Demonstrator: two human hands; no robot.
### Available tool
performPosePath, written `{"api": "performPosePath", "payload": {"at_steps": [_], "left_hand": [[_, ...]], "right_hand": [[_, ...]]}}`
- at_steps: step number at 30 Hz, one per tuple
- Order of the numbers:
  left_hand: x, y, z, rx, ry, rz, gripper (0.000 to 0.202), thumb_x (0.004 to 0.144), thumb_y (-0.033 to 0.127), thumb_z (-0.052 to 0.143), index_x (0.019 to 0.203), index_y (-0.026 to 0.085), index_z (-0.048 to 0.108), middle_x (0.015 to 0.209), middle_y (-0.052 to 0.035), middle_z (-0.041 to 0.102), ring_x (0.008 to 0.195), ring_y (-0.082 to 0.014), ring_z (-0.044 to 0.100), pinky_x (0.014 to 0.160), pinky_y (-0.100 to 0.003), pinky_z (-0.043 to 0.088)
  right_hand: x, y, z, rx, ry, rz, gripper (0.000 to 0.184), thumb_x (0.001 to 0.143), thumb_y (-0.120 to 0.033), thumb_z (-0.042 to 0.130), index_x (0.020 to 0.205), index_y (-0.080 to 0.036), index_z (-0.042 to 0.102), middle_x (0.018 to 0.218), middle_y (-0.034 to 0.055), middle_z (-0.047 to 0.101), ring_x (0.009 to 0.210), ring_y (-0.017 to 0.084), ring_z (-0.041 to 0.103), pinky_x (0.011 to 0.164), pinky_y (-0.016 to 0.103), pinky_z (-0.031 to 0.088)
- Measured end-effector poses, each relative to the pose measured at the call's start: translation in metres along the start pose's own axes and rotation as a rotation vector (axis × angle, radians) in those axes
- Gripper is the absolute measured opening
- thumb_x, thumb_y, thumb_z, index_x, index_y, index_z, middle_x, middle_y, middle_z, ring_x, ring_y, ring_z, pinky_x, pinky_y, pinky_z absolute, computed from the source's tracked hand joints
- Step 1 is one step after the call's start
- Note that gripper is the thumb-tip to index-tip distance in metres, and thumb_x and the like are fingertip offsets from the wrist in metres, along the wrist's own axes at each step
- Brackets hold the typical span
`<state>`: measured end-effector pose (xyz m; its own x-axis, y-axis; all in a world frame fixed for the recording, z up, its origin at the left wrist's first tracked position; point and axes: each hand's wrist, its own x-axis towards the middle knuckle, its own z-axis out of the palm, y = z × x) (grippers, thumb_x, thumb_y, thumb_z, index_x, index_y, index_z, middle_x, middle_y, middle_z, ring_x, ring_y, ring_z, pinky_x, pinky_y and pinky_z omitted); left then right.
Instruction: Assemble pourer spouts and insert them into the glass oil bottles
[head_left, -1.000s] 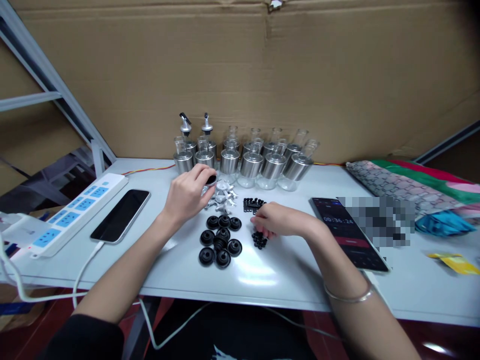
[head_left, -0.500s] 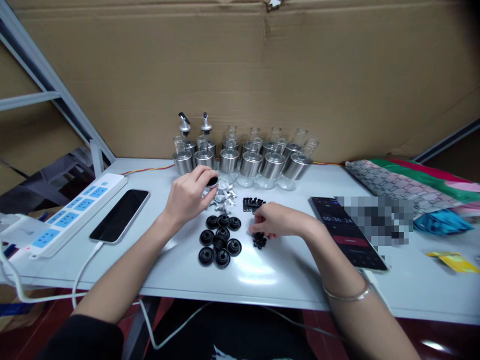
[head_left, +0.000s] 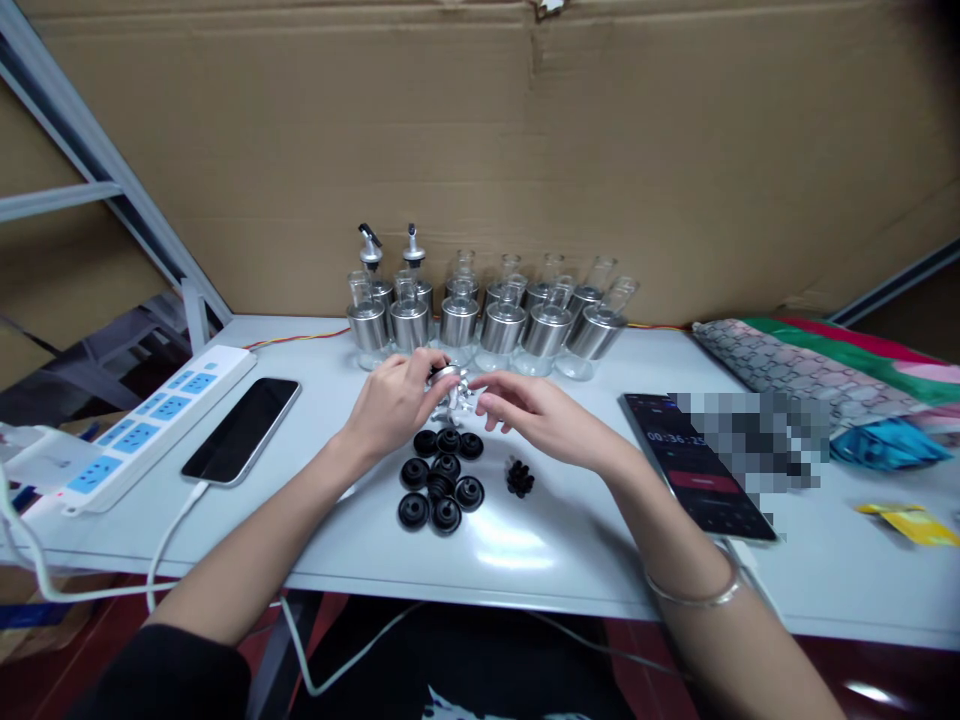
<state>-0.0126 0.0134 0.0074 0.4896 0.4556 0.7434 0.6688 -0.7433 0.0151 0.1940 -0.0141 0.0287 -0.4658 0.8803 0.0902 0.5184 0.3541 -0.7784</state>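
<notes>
My left hand (head_left: 396,400) is closed on a round metal-rimmed piece with a black top (head_left: 444,372), held above the silver parts. My right hand (head_left: 536,415) is close by on the right, its fingers partly bent and apart, the tips beside the loose silver parts (head_left: 454,408). Nothing shows between its fingers. Nearer me lie several black ribbed stoppers (head_left: 446,515). Right of them sits a small pile of tiny black pieces (head_left: 520,478). The small black parts set in rows are hidden behind my right hand.
Several glass bottles with steel sleeves (head_left: 502,328) stand at the back, two with pourers (head_left: 370,250). A power strip (head_left: 150,425) and a phone (head_left: 241,430) lie left. On the right are a phone showing a timer (head_left: 694,465), a patterned bag (head_left: 810,365) and a yellow packet (head_left: 909,522).
My right hand has left the tiny black pieces and moved up and left to the silver parts, its fingers spreading. My left hand has shifted right and slightly nearer me with the round piece.
</notes>
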Motion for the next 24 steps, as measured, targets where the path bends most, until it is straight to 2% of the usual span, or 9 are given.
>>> {"api": "performPosePath", "payload": {"at_steps": [5, 10, 13, 17, 20, 24], "left_hand": [[-0.005, 0.004, 0.007, -0.044, -0.074, 0.032, 0.027, 0.099, 0.037, 0.029, 0.103, 0.016, 0.045, 0.085, -0.0059, 0.069, 0.070, -0.0164, 0.065, 0.067, -0.029, 0.051], [-0.007, 0.005, 0.010, -0.137, -0.192, 0.066, 0.026, 0.100, 0.035, 0.026, 0.103, 0.016, 0.044, 0.090, -0.0083, 0.068, 0.078, -0.0183, 0.067, 0.068, -0.031, 0.052], [-0.006, 0.004, 0.011, -0.192, -0.178, 0.086, 0.023, 0.100, 0.033, 0.027, 0.109, 0.017, 0.041, 0.101, -0.0107, 0.067, 0.082, -0.0187, 0.066, 0.070, -0.032, 0.052], [-0.005, 0.003, 0.012, -0.229, -0.125, 0.182, 0.017, 0.099, 0.032, 0.030, 0.108, 0.020, 0.040, 0.126, -0.0141, 0.055, 0.104, -0.0205, 0.061, 0.079, -0.036, 0.052], [-0.004, 0.005, 0.012, -0.174, -0.097, 0.249, 0.012, 0.098, 0.030, 0.036, 0.105, 0.022, 0.042, 0.129, -0.0124, 0.052, 0.105, -0.0205, 0.059, 0.081, -0.037, 0.052], [-0.004, 0.006, 0.013, -0.183, -0.085, 0.234, 0.016, 0.096, 0.033, 0.042, 0.107, 0.022, 0.039, 0.124, -0.0133, 0.053, 0.101, -0.0204, 0.061, 0.076, -0.036, 0.053]], "right_hand": [[0.000, -0.002, 0.007, 0.078, 0.012, -0.062, 0.036, 0.092, -0.039, 0.045, 0.121, -0.019, 0.054, 0.088, 0.0044, 0.066, 0.073, 0.015, 0.059, 0.067, 0.030, 0.047], [0.002, -0.003, 0.011, 0.071, 0.004, -0.049, 0.029, 0.088, -0.035, 0.052, 0.111, -0.017, 0.056, 0.094, 0.0053, 0.065, 0.072, 0.014, 0.058, 0.066, 0.029, 0.047], [0.003, -0.003, 0.013, 0.110, 0.012, -0.045, 0.029, 0.087, -0.035, 0.054, 0.110, -0.017, 0.055, 0.098, 0.0056, 0.065, 0.075, 0.014, 0.060, 0.069, 0.030, 0.049], [0.003, -0.004, 0.014, 0.153, 0.044, -0.108, 0.031, 0.086, -0.036, 0.055, 0.112, -0.018, 0.054, 0.099, 0.0053, 0.063, 0.077, 0.015, 0.060, 0.071, 0.031, 0.049], [0.003, -0.005, 0.013, 0.190, 0.110, -0.120, 0.024, 0.081, -0.034, 0.061, 0.099, -0.018, 0.057, 0.096, 0.0045, 0.063, 0.073, 0.014, 0.058, 0.068, 0.030, 0.048], [0.002, -0.005, 0.011, 0.302, 0.170, -0.091, 0.023, 0.076, -0.031, 0.065, 0.091, -0.018, 0.055, 0.085, 0.0010, 0.062, 0.065, 0.010, 0.056, 0.062, 0.026, 0.047]]}}
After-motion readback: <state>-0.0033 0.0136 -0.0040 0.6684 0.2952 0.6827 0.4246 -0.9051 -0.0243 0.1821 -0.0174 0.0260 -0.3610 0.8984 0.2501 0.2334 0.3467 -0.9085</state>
